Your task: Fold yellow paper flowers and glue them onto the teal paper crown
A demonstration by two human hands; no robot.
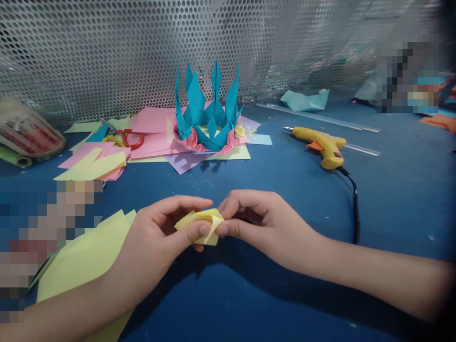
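Note:
A small folded piece of yellow paper (pixel 204 227) is held between both hands just above the blue table (pixel 270 190). My left hand (pixel 160 232) pinches its left side with thumb and fingers. From the right, my right hand (pixel 256 221) pinches the paper's right edge with thumb and forefinger. Beyond them stands a blue paper crown-like origami (pixel 208 111) with pink petals at its base.
Yellow paper sheets (pixel 81 261) lie under my left forearm. Pink and yellow sheets (pixel 107 152) and red-handled scissors (pixel 130 139) sit at the back left. A yellow glue gun (pixel 322 145) with a black cord lies at the right. A perforated metal screen (pixel 142 52) closes the back.

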